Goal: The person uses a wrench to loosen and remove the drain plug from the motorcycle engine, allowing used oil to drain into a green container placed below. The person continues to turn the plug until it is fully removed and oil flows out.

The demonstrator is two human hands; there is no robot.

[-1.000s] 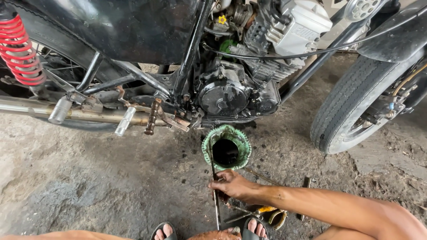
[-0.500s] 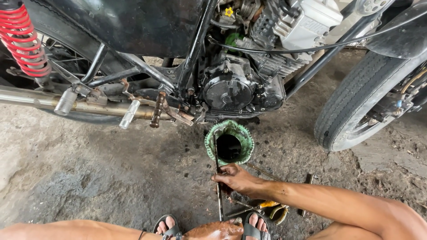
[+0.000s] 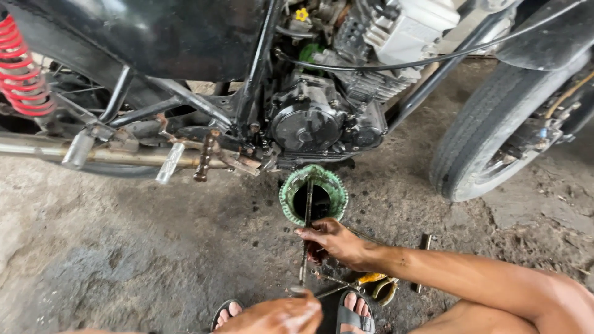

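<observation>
Gripping the long metal rod (image 3: 305, 232) in my right hand (image 3: 331, 241), fingers curled around its middle, I see its far end reach over the green container (image 3: 313, 195) under the motorcycle engine (image 3: 315, 120), while my left hand (image 3: 275, 315) closes loosely over the rod's near end

A long, thin metal rod (image 3: 305, 232), dark and greasy, lay nearly upright in the view, its far end reaching across the mouth of a green pan (image 3: 313, 195). The pan was round, grimy and ribbed, filled with black oil, and sat on the ground just below the engine (image 3: 315, 124). The rod's near end pointed away from the engine.
</observation>
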